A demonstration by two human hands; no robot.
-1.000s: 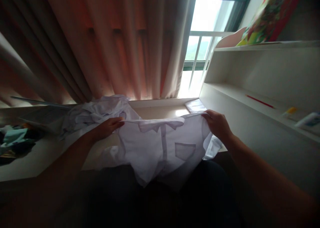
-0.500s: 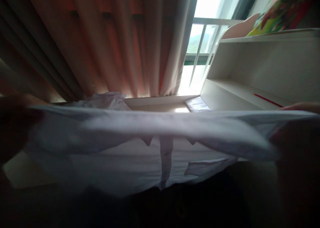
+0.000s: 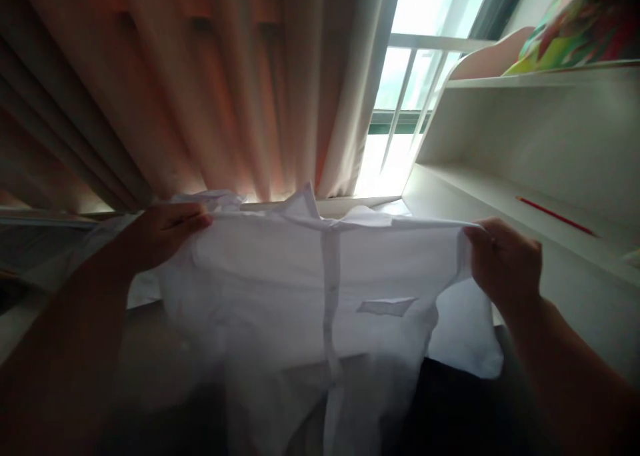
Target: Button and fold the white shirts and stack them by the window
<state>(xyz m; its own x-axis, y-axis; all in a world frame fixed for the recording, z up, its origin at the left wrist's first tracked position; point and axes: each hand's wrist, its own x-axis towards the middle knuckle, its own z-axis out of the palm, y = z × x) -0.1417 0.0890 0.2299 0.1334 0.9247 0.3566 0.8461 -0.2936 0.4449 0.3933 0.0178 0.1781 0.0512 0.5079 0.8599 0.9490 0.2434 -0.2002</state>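
A white collared shirt (image 3: 280, 276) hangs stretched between my two hands, its buttoned front and chest pocket facing me. My left hand (image 3: 173, 229) is closed on the shoulder at the left, thumb on top. At the other shoulder my right hand (image 3: 507, 256) pinches the cloth. The collar stands up at the middle of the taut top edge. A sleeve droops below my right hand. The lower part of the shirt is blurred and falls out of the frame.
Long curtains (image 3: 240, 96) hang behind, with a bright barred window (image 3: 395, 89) beside them. A white shelf unit (image 3: 525, 123) stands at the right, holding a red pencil (image 3: 557, 216) and a colourful item (image 3: 565, 36) on top. More white cloth (image 3: 215, 196) lies behind the shirt.
My hands have come closer together and now show fully in the frame. The shirt has swung down, so its front hangs open to view with the collar up.
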